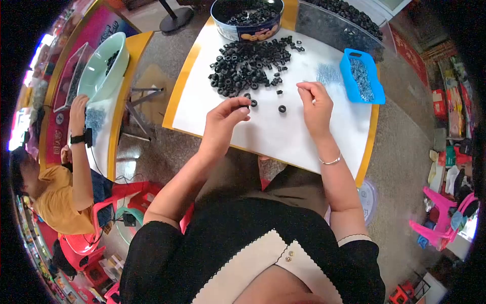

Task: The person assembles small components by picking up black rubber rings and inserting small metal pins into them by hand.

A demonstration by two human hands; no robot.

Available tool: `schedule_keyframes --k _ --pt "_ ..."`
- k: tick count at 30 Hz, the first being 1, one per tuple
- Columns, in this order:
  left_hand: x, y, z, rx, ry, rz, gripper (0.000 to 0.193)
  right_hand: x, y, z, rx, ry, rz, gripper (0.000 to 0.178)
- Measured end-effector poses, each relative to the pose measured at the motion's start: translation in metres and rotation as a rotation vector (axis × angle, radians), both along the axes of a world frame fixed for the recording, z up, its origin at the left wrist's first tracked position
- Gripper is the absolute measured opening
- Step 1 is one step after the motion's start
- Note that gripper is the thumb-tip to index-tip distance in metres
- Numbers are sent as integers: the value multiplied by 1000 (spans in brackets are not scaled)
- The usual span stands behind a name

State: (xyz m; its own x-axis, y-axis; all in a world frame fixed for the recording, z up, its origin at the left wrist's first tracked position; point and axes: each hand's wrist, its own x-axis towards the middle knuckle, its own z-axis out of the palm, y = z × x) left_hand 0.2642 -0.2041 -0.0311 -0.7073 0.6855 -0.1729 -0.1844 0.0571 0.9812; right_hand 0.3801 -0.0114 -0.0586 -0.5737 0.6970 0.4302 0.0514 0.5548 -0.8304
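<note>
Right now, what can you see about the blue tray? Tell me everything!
The blue tray looks like shiny plastic, with a slot-shaped handle hole at its far end. It sits upright on the white table, near the right edge. Many tiny silvery-blue pieces lie inside.

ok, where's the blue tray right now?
Head view, right side: the blue tray sits on the white tabletop at its right edge, just right of the loose bluish bits.
</note>
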Motion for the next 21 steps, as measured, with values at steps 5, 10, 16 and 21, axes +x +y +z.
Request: schedule_keyframes --k 5,10,16,21 --pt "10 -6 -6 228 -499 -22 19 -3 1 1 10 -26 3 7" --pt "12 -10 -5 214 -458 -46 25 -6 1 0 -7 -53 -1 8" --pt "5 -17 -2 318 -499 -115 28 -5 3 -2 21 -70 -14 8" --pt "-1 -25 3 402 -637 -116 26 -7 2 -3 18 -101 -5 8"
